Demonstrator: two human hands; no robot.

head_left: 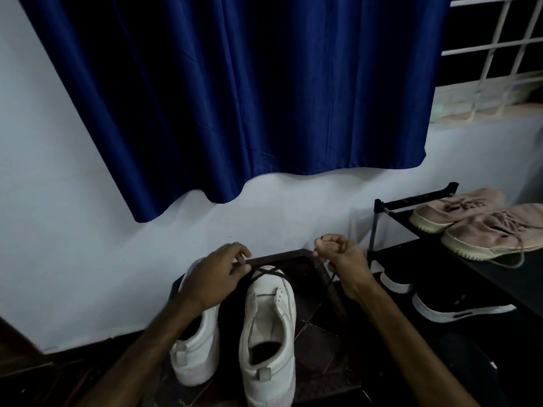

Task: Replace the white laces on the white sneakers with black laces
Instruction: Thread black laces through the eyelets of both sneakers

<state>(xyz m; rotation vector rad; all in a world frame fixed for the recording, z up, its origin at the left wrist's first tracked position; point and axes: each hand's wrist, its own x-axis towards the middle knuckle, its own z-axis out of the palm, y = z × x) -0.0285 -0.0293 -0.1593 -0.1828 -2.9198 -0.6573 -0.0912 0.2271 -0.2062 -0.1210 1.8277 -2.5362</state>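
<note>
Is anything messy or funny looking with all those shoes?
A bit. One pinkish shoe on the black rack has a loose lace trailing off it. The white sneaker has black lace crossed only near its toe; that is just unfinished.

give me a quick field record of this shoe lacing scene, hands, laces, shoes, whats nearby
left hand: pinching one end of the black lace
right hand: closed on the other lace end, pulling up and right
laced sneaker: white, black lace crossed once near the toe, upper eyelets empty
second sneaker: white, to its left, partly behind the left arm
shoe rack: black, at right
top shelf: pink sneakers
lower level: black shoes
backdrop: blue curtain
</note>
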